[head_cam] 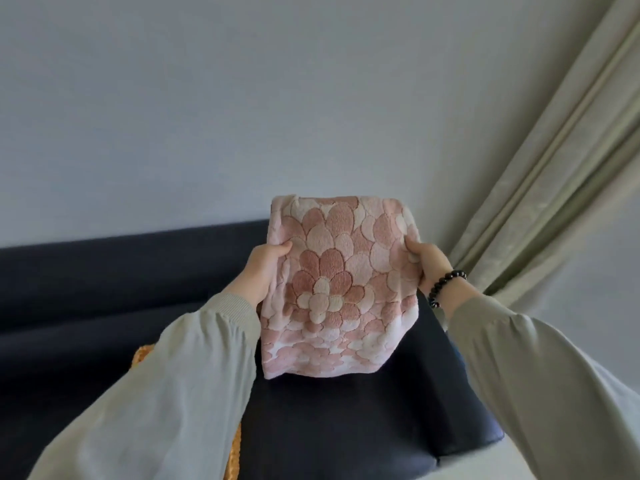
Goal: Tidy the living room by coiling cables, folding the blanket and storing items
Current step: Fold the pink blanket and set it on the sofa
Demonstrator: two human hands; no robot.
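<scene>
A pink and cream blanket (337, 285) with a fluffy petal pattern is folded into a narrow rectangle and held up in the air in front of me. My left hand (265, 268) grips its left edge, thumb on the front. On the opposite edge, my right hand (429, 263), with a dark bead bracelet at the wrist, grips the same way. The blanket hangs above the dark sofa, its lower edge free. The fingers behind the fabric are hidden.
A dark navy sofa (104, 282) runs along the grey wall, with its armrest or seat end (381, 420) right below the blanket. An orange-yellow item (142, 355) peeks out beside my left sleeve. Pale green curtains (554, 174) hang at the right.
</scene>
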